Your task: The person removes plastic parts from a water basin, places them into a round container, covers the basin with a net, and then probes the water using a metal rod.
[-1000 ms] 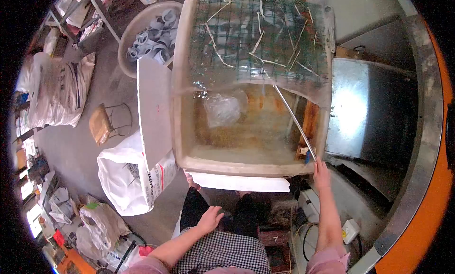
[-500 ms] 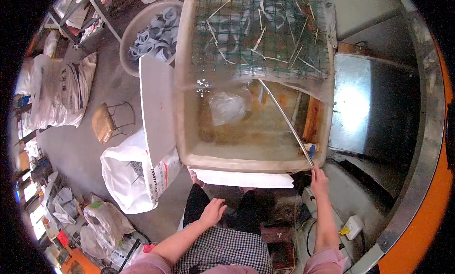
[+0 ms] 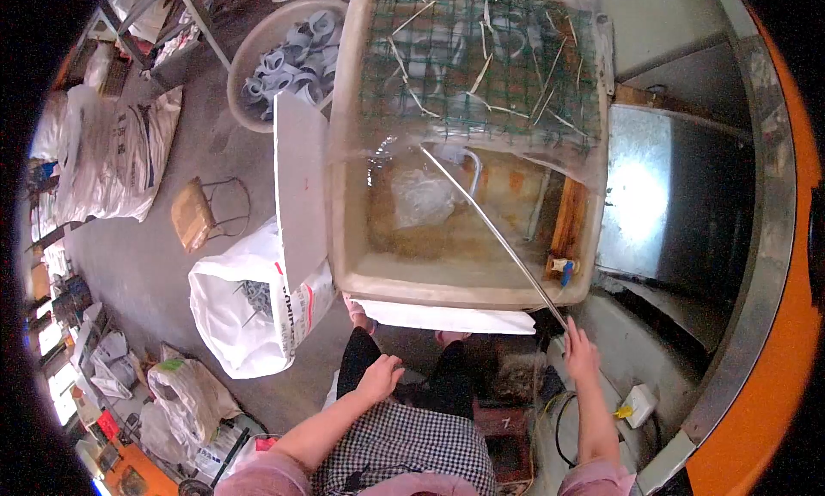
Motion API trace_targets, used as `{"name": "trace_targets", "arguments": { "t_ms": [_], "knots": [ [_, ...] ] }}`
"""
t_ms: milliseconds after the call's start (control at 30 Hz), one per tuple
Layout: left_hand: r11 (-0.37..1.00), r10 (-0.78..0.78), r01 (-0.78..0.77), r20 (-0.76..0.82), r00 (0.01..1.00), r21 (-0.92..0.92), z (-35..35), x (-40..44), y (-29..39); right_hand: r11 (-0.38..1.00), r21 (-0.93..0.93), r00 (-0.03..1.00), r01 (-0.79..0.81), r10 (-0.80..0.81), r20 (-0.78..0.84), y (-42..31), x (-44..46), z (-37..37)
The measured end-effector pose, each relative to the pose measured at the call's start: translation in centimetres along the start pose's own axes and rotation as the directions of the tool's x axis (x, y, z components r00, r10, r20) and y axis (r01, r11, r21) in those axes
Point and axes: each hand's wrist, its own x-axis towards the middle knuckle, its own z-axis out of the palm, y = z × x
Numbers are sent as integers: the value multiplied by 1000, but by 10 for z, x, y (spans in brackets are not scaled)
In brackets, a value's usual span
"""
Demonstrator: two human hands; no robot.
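Clamping the slender metal rod (image 3: 515, 256), your right hand (image 3: 582, 356) closes; your left hand (image 3: 379, 379) hovers near checkered fabric (image 3: 408, 449), fingers loosely apart.

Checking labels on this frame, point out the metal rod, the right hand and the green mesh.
Metal rod (image 3: 515, 256): head view, middle of its shaft.
Right hand (image 3: 581, 352): head view, back of the hand.
Green mesh (image 3: 441, 69): head view, left part.

Rod (image 3: 501, 238): smooth, shiny metal; netting (image 3: 524, 75): green plastic; pouch (image 3: 423, 199): clear, crinkled, glossy plastic; panel (image 3: 302, 187): smooth, matt white; apron (image 3: 404, 449): checked cloth, matt; sheet (image 3: 636, 191): grey metal, bright glare on its surface; sack (image 3: 232, 311): creased white plastic weave.
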Motion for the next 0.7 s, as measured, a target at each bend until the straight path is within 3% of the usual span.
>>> {"name": "trace_targets", "arguments": {
  "t_ms": [267, 433, 500, 633, 700],
  "knots": [
    [999, -35, 35, -30, 999, 2, 6, 4, -9, 914, 396, 980, -88, 10, 197, -104, 124, 108],
    [999, -24, 22, -71, 997, -39, 10, 12, -27, 777, 620, 992, -109, 50, 113, -210, 177, 176],
    [998, 11, -16, -93, 996, -61, 6, 14, -33, 665, 742, 996, -89, 67, 59, -243, 198, 196],
    [997, -40, 37, -45, 998, -61, -3, 22, -40, 641, 765, 997, -65, 82, 16, -286, 237, 227],
    [997, -33, 29, -62, 998, -69, -5, 29, -48, 609, 793, 988, 25, 106, -112, -307, 260, 241]
  ]
}}
